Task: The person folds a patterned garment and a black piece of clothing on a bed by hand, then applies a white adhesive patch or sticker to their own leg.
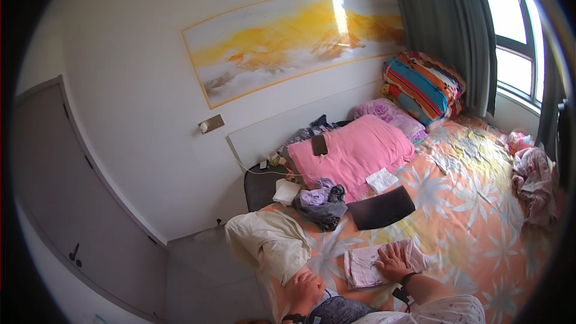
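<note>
On the bed in front of me lies a folded pale pink patterned cloth [362, 264]. My right hand [392, 261] presses flat on its top, fingers spread, gripping nothing. My left hand [307, 287] rests with bent fingers by the lower end of a beige trouser leg [274, 240], where some bare skin shows. What lies under its palm is hidden. Beyond the folded cloth is a black rectangular cloth or mat [382, 208]. A bundle of grey and lilac clothing [321, 204] sits to its left.
A pink pillow [355, 153] carries a dark phone [320, 145] with a cable. White tissue [381, 180] lies beside it. Folded striped bedding [425, 83] is stacked in the far corner. Crumpled pink clothing [533, 180] lies at right. A black bedside surface [258, 189] borders the bed.
</note>
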A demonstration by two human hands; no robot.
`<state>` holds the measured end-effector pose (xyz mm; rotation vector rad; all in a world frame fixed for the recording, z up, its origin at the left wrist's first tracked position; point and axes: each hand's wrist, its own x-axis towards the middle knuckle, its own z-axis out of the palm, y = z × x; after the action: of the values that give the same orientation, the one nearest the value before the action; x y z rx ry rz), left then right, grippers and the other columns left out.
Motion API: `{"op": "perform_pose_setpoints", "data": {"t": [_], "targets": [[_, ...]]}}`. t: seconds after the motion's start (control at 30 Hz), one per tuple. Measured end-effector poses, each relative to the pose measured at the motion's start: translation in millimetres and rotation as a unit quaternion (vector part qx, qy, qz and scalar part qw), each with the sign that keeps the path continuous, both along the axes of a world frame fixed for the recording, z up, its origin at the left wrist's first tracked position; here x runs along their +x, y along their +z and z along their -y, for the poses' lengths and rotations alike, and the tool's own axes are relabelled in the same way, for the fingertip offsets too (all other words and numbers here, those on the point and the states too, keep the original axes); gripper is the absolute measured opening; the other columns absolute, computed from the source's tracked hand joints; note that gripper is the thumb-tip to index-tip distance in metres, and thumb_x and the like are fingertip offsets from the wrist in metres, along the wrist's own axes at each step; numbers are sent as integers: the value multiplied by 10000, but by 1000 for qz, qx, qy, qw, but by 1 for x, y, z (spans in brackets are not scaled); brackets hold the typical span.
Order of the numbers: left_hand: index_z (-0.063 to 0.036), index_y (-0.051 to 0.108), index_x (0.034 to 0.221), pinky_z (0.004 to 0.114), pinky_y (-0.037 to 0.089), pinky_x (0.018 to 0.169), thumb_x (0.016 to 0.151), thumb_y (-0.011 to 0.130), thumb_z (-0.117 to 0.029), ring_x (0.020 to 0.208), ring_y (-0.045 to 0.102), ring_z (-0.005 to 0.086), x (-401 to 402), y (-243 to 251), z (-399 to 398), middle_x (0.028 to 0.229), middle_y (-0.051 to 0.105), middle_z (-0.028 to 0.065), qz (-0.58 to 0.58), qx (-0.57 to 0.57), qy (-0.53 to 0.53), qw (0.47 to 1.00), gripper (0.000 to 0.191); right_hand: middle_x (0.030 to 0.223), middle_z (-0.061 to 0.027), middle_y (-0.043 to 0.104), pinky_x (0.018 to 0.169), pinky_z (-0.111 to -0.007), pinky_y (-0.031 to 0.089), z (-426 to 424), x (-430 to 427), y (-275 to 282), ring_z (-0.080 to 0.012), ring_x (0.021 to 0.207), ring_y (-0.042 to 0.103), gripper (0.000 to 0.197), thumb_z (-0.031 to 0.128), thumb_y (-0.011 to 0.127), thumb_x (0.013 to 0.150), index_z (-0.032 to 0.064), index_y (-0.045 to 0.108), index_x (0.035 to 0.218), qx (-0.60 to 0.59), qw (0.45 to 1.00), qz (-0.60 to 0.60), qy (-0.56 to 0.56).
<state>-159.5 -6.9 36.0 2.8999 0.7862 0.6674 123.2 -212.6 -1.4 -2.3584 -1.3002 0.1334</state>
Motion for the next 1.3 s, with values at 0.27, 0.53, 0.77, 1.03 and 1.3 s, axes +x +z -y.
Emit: {"op": "perform_pose_setpoints", "data": {"t": [0.27, 0.53, 0.77, 1.03, 1.3], "targets": [[-131, 685, 818, 461, 411, 954, 840, 586, -296, 1081, 617, 247, -10, 5, 10, 934, 719, 44, 96, 31, 21, 995, 194, 1568, -244, 266, 1164, -635, 65, 78, 46, -2, -450, 1474, 140, 599, 460, 474, 963, 145, 413, 1469, -63, 989, -6, -131], [-77, 671, 748, 429, 427, 953, 838, 562, -264, 1023, 622, 258, -9, 29, 14, 898, 699, 78, 82, 7, 24, 996, 234, 1578, -304, 180, 1176, -595, 74, 22, 69, 6, -443, 1490, 84, 723, 459, 535, 951, -33, 386, 1458, -25, 970, 15, -240], [-62, 665, 783, 427, 415, 979, 855, 552, -259, 1021, 611, 274, -17, 32, 14, 915, 692, 100, 91, -17, 30, 995, 238, 1584, -252, 224, 1194, -555, 83, -53, -14, -9, -410, 1491, 133, 689, 392, 503, 962, -13, 325, 1490, -69, 997, 15, 44], [-65, 670, 789, 411, 405, 996, 836, 583, -266, 1057, 588, 260, -12, 24, 9, 913, 688, 94, 109, -56, 57, 991, 224, 1565, -238, 282, 1195, -546, 93, -56, -29, -5, -403, 1482, 174, 682, 396, 494, 965, -27, 338, 1477, -65, 996, 63, 21], [-75, 694, 757, 419, 394, 1006, 787, 603, -276, 1044, 583, 257, -7, -4, 5, 917, 687, 74, 127, -31, 73, 989, 223, 1584, -241, 240, 1195, -551, 75, -72, -31, -8, -393, 1498, 127, 704, 431, 435, 973, -28, 314, 1492, -110, 993, 36, 4]]}}
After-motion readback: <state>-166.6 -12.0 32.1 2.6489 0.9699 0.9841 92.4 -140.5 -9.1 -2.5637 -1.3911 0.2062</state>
